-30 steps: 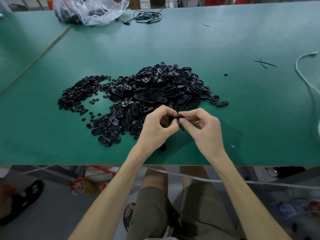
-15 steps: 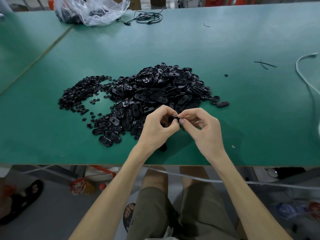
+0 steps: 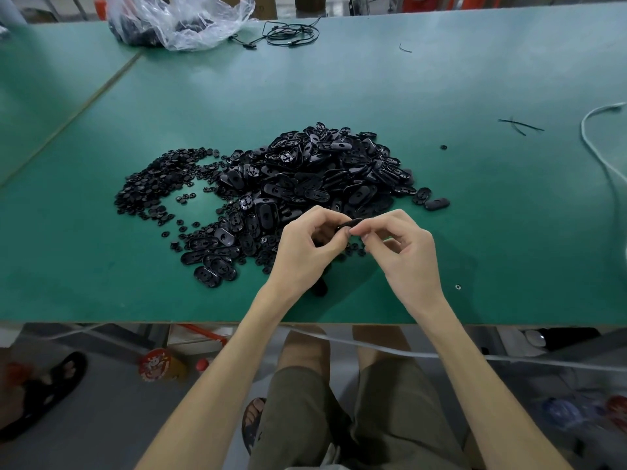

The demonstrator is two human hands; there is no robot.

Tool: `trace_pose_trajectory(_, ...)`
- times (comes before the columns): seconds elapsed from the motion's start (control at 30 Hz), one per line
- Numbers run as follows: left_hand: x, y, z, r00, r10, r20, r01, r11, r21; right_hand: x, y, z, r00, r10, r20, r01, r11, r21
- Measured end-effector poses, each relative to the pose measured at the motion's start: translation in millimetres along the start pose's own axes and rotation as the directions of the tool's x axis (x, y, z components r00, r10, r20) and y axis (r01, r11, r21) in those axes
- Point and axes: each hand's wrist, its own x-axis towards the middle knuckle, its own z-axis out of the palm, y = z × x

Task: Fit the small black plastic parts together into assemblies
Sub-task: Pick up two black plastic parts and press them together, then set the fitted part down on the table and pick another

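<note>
**Both hands pinch one black piece in front of the heap**

The person sits at the near edge of the green tabletop (image 3: 492,232), both forearms reaching in. The left hand (image 3: 302,247) and the right hand (image 3: 405,257) meet fingertip to fingertip, and between them sits a small black oval plastic part (image 3: 346,225), raised above the surface. Each grip is narrow: thumb and forefinger of either hand are curled in and pinch that part from opposite ends, while the other fingers are folded loosely.

Just behind the hands lies a heap of black oval plastic shells (image 3: 315,174). To its left, touching it, is a spread of tiny round black plastic pieces (image 3: 152,184).

At the far edge rest a clear plastic bag (image 3: 190,22) with dark contents and a coil of thin black cable (image 3: 291,33). A white cord (image 3: 597,147) curves along the right side.
</note>
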Motion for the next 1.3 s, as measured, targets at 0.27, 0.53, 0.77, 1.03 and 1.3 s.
trace_pose_trajectory(0.27,0,-4,1,1.000,0.008,0.007,-0.008,1.000,0.016,0,-1,-1,0.999,0.020,-0.037,-0.019,0.999,0.036)
trace_pose_trajectory(0.53,0,-5,1,0.975,0.060,-0.214,0.019,0.938,0.347,3,6,-3,0.948,0.132,-0.289,-0.102,0.988,0.116)
trace_pose_trajectory(0.77,-3,-4,11,0.994,0.110,-0.012,-0.070,0.711,0.700,4,14,-4,0.907,0.268,-0.326,-0.224,0.960,0.166)
trace_pose_trajectory(1.03,-4,-9,13,0.997,0.073,0.028,-0.069,0.654,0.754,4,15,-4,0.909,0.255,-0.331,-0.214,0.964,0.156)
trace_pose_trajectory(1.3,-4,-4,12,0.990,0.143,-0.008,-0.100,0.727,0.680,2,5,-3,0.947,0.175,-0.269,-0.163,0.984,0.065)
